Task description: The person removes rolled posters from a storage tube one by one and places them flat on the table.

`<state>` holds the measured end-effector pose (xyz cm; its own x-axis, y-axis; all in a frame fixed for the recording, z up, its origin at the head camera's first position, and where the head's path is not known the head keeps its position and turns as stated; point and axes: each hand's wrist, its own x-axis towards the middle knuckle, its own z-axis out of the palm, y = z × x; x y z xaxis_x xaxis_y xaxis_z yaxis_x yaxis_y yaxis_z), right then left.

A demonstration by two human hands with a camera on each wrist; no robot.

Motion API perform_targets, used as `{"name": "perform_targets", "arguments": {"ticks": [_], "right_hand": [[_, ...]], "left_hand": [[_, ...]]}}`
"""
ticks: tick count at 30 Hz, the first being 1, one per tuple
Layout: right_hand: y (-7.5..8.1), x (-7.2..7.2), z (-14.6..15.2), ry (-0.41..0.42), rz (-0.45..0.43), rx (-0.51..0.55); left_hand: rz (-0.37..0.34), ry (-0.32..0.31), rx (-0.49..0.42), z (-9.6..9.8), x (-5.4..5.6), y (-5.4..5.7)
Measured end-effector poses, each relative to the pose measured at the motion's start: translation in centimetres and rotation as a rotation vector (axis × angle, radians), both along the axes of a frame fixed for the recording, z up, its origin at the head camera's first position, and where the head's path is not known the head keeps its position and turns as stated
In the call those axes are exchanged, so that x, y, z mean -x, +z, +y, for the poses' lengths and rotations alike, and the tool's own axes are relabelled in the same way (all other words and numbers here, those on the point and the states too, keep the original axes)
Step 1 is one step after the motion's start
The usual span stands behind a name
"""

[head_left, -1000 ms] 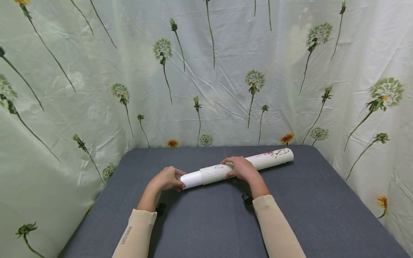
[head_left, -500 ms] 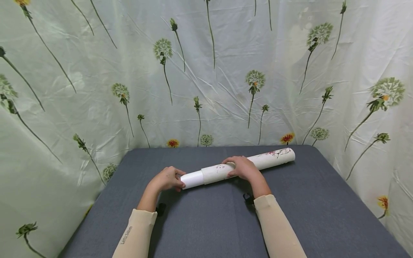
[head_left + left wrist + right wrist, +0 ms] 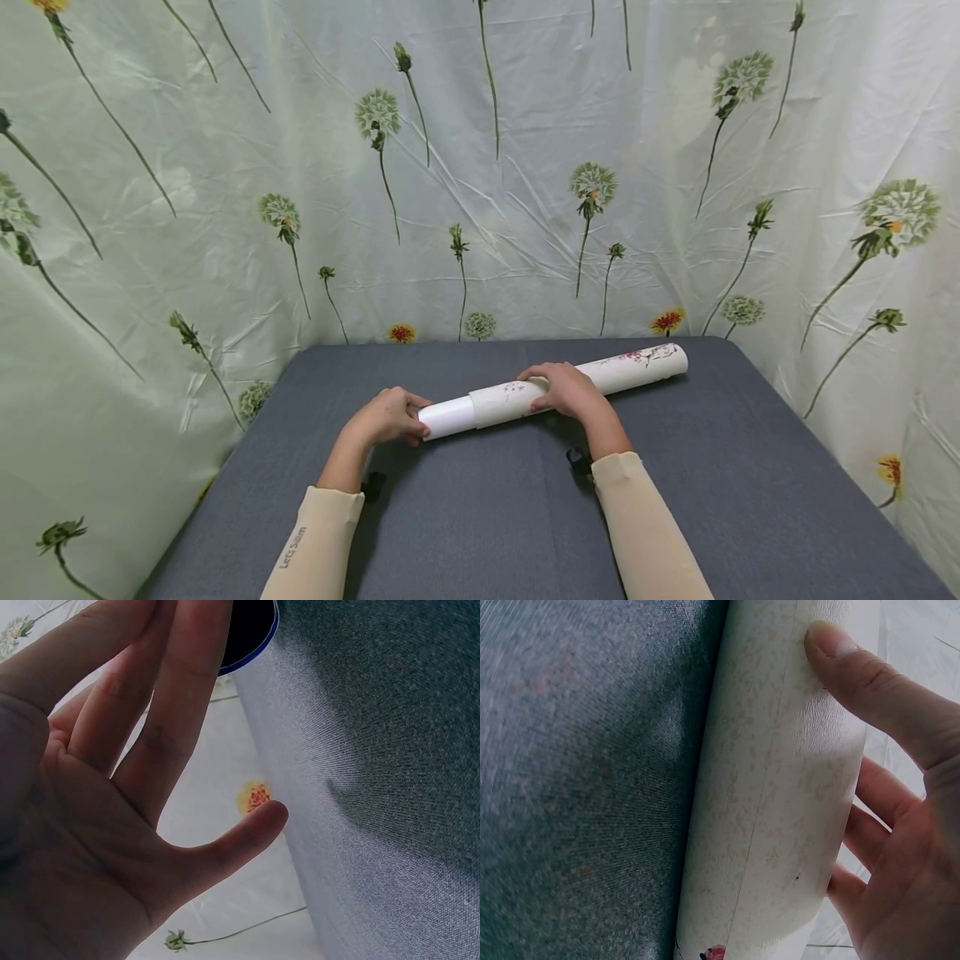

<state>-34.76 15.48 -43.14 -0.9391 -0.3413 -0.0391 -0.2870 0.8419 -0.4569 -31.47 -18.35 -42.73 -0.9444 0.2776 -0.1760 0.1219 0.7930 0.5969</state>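
A cream roll printed with dark branches and red blossoms lies slantwise across the table, its far end at the right. Out of its left end sticks a smooth white roll. My left hand pinches the tip of this white roll between thumb and fingers. In the left wrist view, the roll's hollow dark end with a blue rim shows beyond the fingers. My right hand grips the cream roll from above, near its middle. The right wrist view shows thumb and fingers on either side of the cream roll, which has a lengthwise seam.
The table is covered in dark grey-blue cloth. A pale curtain with dandelion prints hangs behind the table and along its sides. Dark straps sit at both wrists.
The right hand and the cream roll have shifted slightly to the right. A little more of the white roll shows; the left hand has stayed in place.
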Motion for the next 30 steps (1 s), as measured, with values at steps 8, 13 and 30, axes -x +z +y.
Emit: {"name": "perform_targets", "arguments": {"ticks": [8, 13, 30], "right_hand": [[0.12, -0.02, 0.26, -0.003, -0.011, 0.001], [0.16, -0.01, 0.46, 0.001, -0.008, -0.005], [0.27, 0.0, 0.72, -0.01, -0.026, 0.009]], "left_hand": [[-0.003, -0.01, 0.008, 0.03, -0.01, 0.17], [0.007, -0.007, 0.024, -0.09, 0.02, 0.1], [0.038, -0.018, 0.063, -0.24, 0.28, 0.13]]}}
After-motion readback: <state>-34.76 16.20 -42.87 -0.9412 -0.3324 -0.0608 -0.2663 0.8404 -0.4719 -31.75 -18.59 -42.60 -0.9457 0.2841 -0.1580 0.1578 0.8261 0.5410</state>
